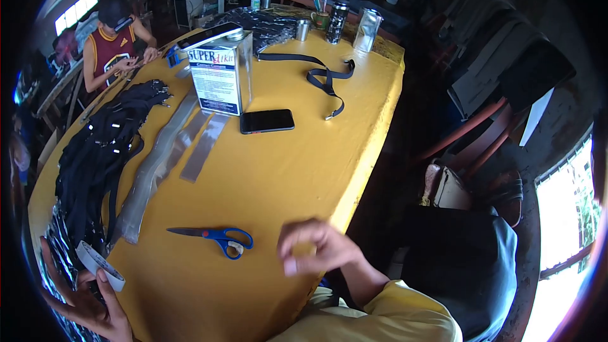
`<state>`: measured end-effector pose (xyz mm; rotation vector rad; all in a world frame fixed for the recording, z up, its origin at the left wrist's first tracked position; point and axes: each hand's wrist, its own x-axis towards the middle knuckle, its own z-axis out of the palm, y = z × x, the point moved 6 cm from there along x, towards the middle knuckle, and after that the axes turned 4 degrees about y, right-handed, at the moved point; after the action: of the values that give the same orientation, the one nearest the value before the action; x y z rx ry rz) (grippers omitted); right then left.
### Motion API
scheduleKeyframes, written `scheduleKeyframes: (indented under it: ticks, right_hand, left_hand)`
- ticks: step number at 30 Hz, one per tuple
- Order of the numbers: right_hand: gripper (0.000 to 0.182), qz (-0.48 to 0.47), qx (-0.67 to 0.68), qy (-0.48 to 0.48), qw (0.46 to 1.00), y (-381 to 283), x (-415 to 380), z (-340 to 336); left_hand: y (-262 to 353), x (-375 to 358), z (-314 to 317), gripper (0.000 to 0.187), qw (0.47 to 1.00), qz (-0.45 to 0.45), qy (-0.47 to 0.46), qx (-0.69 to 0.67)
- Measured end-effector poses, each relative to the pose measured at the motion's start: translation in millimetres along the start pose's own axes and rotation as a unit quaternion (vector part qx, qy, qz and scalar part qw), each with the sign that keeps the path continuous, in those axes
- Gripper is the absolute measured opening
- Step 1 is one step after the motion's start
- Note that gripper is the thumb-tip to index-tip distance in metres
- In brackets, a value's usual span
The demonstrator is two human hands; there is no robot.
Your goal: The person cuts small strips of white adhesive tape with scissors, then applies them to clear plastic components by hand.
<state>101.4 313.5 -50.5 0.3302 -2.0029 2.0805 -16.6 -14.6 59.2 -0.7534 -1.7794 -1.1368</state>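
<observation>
At the lower left my left hand (95,307) grips a roll of white tape (100,266), with the fingers spread around its ring. My right hand (320,247) hovers over the near right edge of the table, slightly blurred. Its fingers curl round until thumb and fingertips nearly meet; anything pinched there is too small to make out. Between both hands lie blue-handled scissors (225,239), blades pointing left and white wrapping on one handle loop. Beyond my left hand is a heap of black straps (95,145) with shiny metal ends. Beside it run clear plastic strips (149,183).
A contact cement can (215,79) stands on the yellow table (304,171), with a black phone (267,121) beside it. A black strap (329,79), metal cups and a tumbler (337,24) sit farther back. Another person (114,44) works at the far left. A dark chair (456,266) stands right.
</observation>
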Motion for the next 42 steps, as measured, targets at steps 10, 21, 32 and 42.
scheduleKeyframes:
  ticks: [10,21,32,42]
  right_hand:
    - [0.046,-0.168,0.248,-0.527,0.795,-62.3,-8.9,129.4]
    - [0.042,-0.088,0.202,-0.559,0.799,-65.9,-16.0,139.3]
    - [0.039,-0.059,0.145,-0.57,0.807,-71.6,-20.4,140.4]
    - [0.037,-0.075,0.107,-0.578,0.805,-74.4,-17.1,149.6]
  left_hand:
    - [-20.3,-17.6,-35.4,0.077,0.997,0.029,0.067,0.029]
    - [-27.3,-22.8,-36.3,0.054,0.997,-0.051,-0.005,0.06]
    - [-31.3,-22.8,-39.4,0.022,0.994,-0.061,-0.06,0.071]
    - [-15.9,-8.1,-40.0,0.048,0.997,-0.017,0.068,0.002]
